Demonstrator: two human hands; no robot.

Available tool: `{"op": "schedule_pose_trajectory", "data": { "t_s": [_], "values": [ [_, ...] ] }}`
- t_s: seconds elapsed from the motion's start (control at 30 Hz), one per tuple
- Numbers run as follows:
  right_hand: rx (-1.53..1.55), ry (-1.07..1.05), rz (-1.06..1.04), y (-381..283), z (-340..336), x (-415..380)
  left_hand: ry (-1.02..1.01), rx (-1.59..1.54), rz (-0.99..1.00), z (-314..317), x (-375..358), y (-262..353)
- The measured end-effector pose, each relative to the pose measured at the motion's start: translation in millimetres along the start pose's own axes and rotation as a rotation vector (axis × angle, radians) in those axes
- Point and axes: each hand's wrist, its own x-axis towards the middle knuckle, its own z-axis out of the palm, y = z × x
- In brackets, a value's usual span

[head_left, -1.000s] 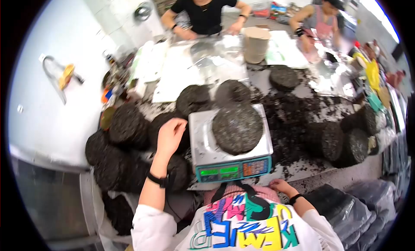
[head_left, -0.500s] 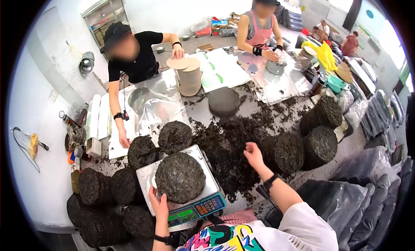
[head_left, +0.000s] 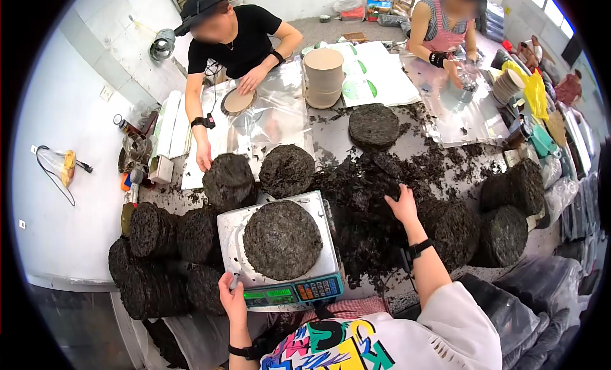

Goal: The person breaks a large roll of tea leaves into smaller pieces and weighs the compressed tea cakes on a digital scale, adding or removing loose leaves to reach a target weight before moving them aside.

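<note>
A dark round cake of pressed flakes (head_left: 283,241), which looks like dried seaweed, lies on the metal pan of a digital scale (head_left: 318,207) with a lit green display. My left hand (head_left: 233,296) is at the pan's near left corner, off the cake. Its fingers are curled around a small greyish thing I cannot make out. Over the heap of loose dark flakes (head_left: 356,207), right of the scale, my right hand (head_left: 402,206) is open with fingers apart. It appears to hold nothing.
More dark cakes stand in stacks left (head_left: 153,230) and right (head_left: 449,233). Opposite, a co-worker (head_left: 238,42) has one hand on a pale disc (head_left: 238,101) and the other by a cake (head_left: 229,179). Another person (head_left: 445,32) works at back right. Plastic-wrapped bundles (head_left: 541,284) lie right.
My left hand has come away from the cake on the scale. My right hand's fingers have spread above the flakes. The co-worker's pale disc has moved from the stack onto the film. The view has shifted.
</note>
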Motion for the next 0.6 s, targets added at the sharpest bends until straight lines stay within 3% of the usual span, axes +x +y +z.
{"op": "schedule_pose_trajectory", "data": {
  "t_s": [0.03,0.1,0.13,0.17,0.23,0.27,0.37,0.43,0.5,0.6],
  "values": [
    [0.189,-0.025,-0.047,23.2,6.4,0.8,-0.022,-0.013,0.013,2.2,3.0,-0.1],
    [0.107,0.154,0.098,23.3,0.0,-12.2,-0.056,0.029,0.097,14.2,11.9,6.5],
    [0.157,0.039,0.010,2.2,-29.5,-26.3,-0.072,0.064,0.156,20.2,16.2,12.2],
    [0.129,0.099,-0.104,5.7,-24.8,-30.7,-0.091,0.101,0.214,26.8,19.3,18.8],
    [0.000,-0.111,-0.158,6.8,-30.4,-40.6,-0.157,0.152,0.265,41.0,18.9,38.6],
    [0.068,-0.032,-0.214,4.1,-28.7,-45.5,-0.161,0.207,0.372,46.8,22.5,37.4],
    [0.233,0.070,-0.037,-34.2,-35.1,-72.7,-0.148,0.293,0.517,55.6,24.7,26.5],
    [0.312,-0.073,-0.282,-107.2,-49.0,-115.7,-0.163,0.277,0.522,53.2,21.8,26.1],
    [0.180,-0.141,-0.599,-169.8,-42.5,-148.5,-0.211,0.212,0.495,48.4,16.7,33.0],
    [0.050,-0.232,-0.774,-219.9,-3.8,-164.8,-0.204,0.210,0.509,44.6,15.6,35.4]
  ]
}}
